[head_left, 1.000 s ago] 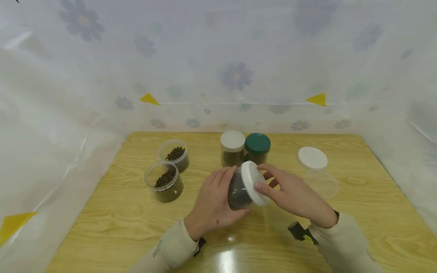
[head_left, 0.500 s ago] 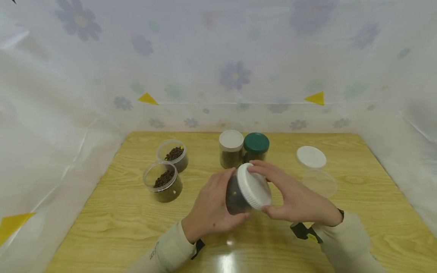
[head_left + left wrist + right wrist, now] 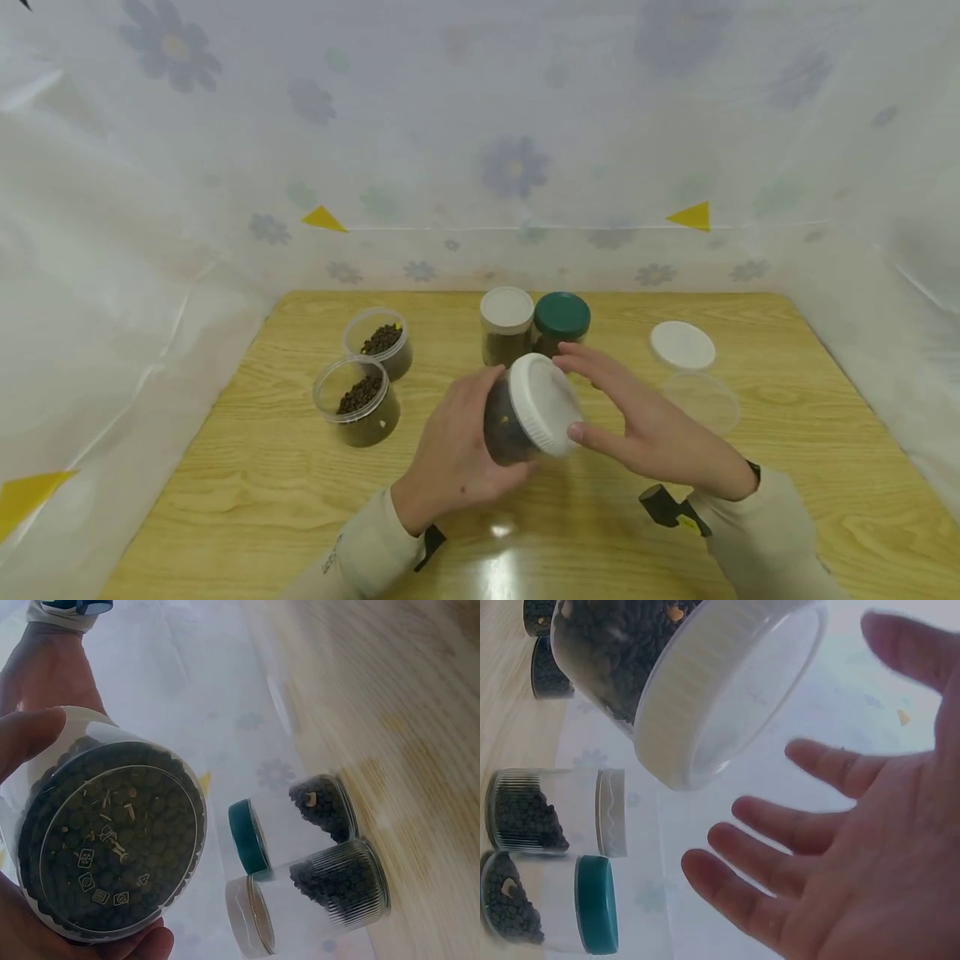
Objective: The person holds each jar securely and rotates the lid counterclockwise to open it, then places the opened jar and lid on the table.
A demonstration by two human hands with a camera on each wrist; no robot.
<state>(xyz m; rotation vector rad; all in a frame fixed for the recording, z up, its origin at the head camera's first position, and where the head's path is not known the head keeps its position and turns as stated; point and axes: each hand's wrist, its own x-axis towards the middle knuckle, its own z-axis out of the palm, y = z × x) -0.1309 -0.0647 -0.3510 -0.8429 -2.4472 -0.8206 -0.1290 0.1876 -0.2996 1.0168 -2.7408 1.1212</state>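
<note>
My left hand [image 3: 457, 454] grips a clear jar [image 3: 501, 427] of dark pellets, tilted with its white ribbed lid [image 3: 549, 402] facing right and up. In the left wrist view the jar's base [image 3: 112, 840] faces the camera, showing pellets and several pale bits. Beside the lid is my right hand [image 3: 648, 429], its fingers spread. The right wrist view shows a gap between those fingers [image 3: 772, 825] and the lid. Part of the jar body is hidden behind the left hand.
Behind the held jar stand a white-lidded jar [image 3: 507, 311] and a green-lidded jar [image 3: 562, 315], both with dark pellets. Two lidless clear tubs [image 3: 384, 427] of pellets stand left. On the right lie a white lid [image 3: 682, 345] and a clear lid [image 3: 702, 402].
The right fingers touched the lid and spread around its rim half a second ago; now they are off it. The left hand and jar have shifted slightly left.
</note>
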